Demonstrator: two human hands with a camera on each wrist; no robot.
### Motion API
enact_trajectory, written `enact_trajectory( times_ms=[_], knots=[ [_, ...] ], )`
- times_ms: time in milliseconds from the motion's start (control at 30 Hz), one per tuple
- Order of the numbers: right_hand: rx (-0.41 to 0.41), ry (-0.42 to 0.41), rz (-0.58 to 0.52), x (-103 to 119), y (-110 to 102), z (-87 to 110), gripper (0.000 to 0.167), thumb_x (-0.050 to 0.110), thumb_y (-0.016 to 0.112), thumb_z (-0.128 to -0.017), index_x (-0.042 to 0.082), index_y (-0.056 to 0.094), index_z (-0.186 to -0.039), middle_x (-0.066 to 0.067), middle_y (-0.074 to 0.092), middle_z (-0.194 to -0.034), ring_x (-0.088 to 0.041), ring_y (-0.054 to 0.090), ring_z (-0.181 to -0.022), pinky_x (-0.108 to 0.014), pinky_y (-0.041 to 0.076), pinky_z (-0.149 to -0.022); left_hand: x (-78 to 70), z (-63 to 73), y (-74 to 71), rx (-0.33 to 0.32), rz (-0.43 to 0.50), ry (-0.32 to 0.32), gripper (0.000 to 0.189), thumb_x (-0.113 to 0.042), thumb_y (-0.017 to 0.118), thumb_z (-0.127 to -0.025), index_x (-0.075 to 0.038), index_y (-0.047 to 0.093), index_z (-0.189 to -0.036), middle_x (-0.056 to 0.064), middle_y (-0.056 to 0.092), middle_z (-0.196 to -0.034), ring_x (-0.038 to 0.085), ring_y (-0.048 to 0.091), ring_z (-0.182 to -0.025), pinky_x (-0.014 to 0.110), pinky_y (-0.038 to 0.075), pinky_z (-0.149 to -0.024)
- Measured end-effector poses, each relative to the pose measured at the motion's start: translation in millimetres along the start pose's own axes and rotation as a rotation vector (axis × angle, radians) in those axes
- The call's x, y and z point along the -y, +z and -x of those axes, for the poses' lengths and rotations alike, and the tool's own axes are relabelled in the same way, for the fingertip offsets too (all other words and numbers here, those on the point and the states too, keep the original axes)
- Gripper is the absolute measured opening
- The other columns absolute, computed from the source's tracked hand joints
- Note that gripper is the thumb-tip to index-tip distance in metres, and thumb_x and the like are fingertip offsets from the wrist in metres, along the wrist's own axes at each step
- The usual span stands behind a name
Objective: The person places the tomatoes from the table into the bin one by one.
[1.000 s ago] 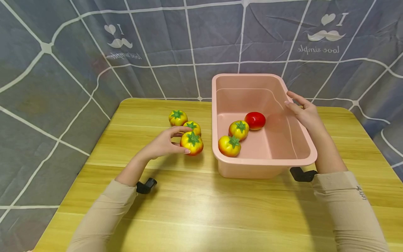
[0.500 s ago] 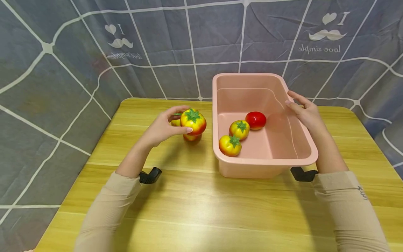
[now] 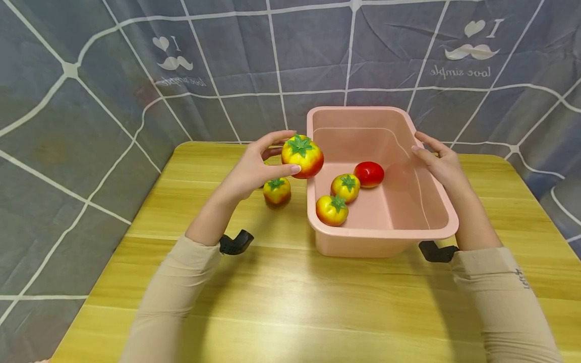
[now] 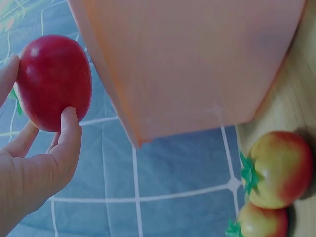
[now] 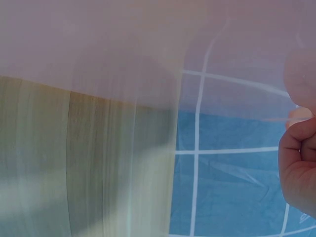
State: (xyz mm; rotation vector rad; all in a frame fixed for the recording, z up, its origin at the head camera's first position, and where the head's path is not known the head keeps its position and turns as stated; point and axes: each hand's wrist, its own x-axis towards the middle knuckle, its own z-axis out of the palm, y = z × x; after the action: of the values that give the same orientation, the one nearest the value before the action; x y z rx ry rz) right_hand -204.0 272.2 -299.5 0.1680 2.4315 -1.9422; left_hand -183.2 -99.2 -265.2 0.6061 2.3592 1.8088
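My left hand (image 3: 258,166) holds a yellow-red tomato (image 3: 305,159) with a green leafy top, thumb in front and fingers behind. It is raised at the left rim of a pink plastic bin (image 3: 381,233). In the left wrist view the red underside of that tomato (image 4: 55,81) shows. My right hand (image 3: 442,161) grips the bin's right rim, thumb on the inner side. Inside lie two yellow-red tomatoes, one nearer (image 3: 331,212) and one behind it (image 3: 344,187), plus a smooth red tomato (image 3: 368,174).
Another yellow-red tomato (image 3: 277,192) stands on the wooden table (image 3: 290,302) left of the bin. One more (image 4: 261,223) lies beside it, mostly hidden behind my left hand in the head view. A grey grid-patterned curtain (image 3: 245,55) hangs behind the table.
My left hand has lifted the tomato off the table and carried it up and right to the bin's left rim. The right hand and the bin have stayed put.
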Motion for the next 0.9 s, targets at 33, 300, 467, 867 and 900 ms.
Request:
enact_trajectory(
  times_ms=[33, 300, 467, 867, 900],
  knots=[
    [-0.002, 0.003, -0.008, 0, 0, 0.0, 0.058, 0.029, 0.061, -0.09, 0.02, 0.04, -0.143, -0.006, 0.041, -0.131, 0.005, 0.058, -0.072, -0.011, 0.048, -0.063, -1.1, -1.6, 2.4, 0.008, 0.0, 0.005, 0.06, -0.012, 0.073, -0.08, -0.015, 0.049, -0.134, 0.002, 0.047, -0.132, 0.025, 0.046, -0.119, 0.037, 0.048, -0.09],
    [-0.006, -0.013, 0.073, -1, -1, 0.7, 0.06, 0.035, 0.06, -0.09, 0.02, 0.038, -0.144, 0.003, 0.048, -0.116, 0.006, 0.058, -0.074, -0.012, 0.049, -0.065, -2.7, -12.0, 14.5, 0.038, 0.011, 0.015, 0.059, -0.013, 0.072, -0.081, -0.013, 0.048, -0.135, 0.003, 0.048, -0.132, 0.025, 0.048, -0.118, 0.035, 0.048, -0.091],
    [0.006, -0.01, -0.034, -2, -1, -0.1, 0.058, 0.027, 0.061, -0.091, 0.018, 0.039, -0.144, -0.002, 0.047, -0.123, 0.004, 0.059, -0.072, -0.011, 0.048, -0.063, -1.1, -17.2, 18.5, 0.043, 0.029, 0.024, 0.058, -0.013, 0.072, -0.081, -0.014, 0.048, -0.135, 0.003, 0.048, -0.131, 0.024, 0.048, -0.117, 0.034, 0.048, -0.09],
    [0.001, -0.021, -0.043, -2, -1, -0.6, 0.059, 0.026, 0.061, -0.09, 0.014, 0.038, -0.143, 0.013, 0.053, -0.103, 0.004, 0.059, -0.072, -0.011, 0.048, -0.063, -1.5, -23.8, 25.9, 0.032, 0.007, 0.014, 0.06, -0.018, 0.072, -0.082, -0.018, 0.047, -0.136, -0.002, 0.048, -0.133, 0.022, 0.046, -0.12, 0.031, 0.044, -0.095],
    [-0.002, -0.024, -0.027, -2, 0, -0.6, 0.059, 0.026, 0.061, -0.091, 0.013, 0.038, -0.144, 0.015, 0.054, -0.1, 0.005, 0.059, -0.071, -0.011, 0.048, -0.063, -1.3, -24.4, 26.3, 0.031, 0.006, 0.015, 0.06, -0.019, 0.072, -0.082, -0.018, 0.048, -0.136, -0.002, 0.048, -0.133, 0.022, 0.046, -0.12, 0.032, 0.044, -0.095]
  ],
)
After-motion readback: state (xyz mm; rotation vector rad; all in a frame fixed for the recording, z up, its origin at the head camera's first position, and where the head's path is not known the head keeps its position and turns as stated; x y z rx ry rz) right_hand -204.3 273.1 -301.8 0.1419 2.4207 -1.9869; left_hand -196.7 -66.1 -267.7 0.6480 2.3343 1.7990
